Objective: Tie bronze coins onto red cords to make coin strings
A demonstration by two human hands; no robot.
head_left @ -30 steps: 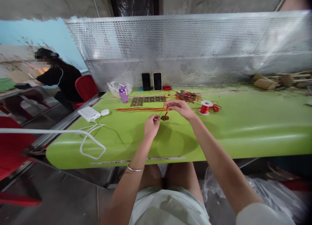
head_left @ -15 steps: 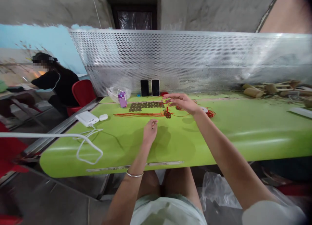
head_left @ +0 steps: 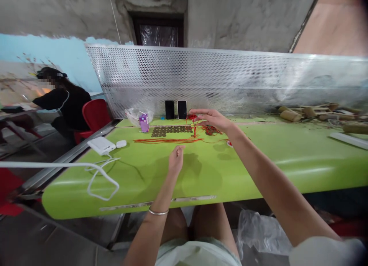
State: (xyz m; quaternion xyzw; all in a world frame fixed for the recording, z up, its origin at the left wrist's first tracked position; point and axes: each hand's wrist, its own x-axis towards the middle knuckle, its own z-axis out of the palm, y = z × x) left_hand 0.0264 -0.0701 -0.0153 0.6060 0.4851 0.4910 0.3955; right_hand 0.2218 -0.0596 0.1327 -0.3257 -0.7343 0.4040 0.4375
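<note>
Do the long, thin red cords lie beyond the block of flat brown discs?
No, the red cords lie on the green tabletop, on the near side of the brown discs.

The table (head_left: 287, 158) is light green. The strings (head_left: 166, 141) on it are red. At left, the small box (head_left: 144, 123) is purple and the chair (head_left: 97, 114) is red.

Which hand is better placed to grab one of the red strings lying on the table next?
Probably your left hand: it's just this side of the red strings, while your right hand has a hanging cord at its fingers.
</note>
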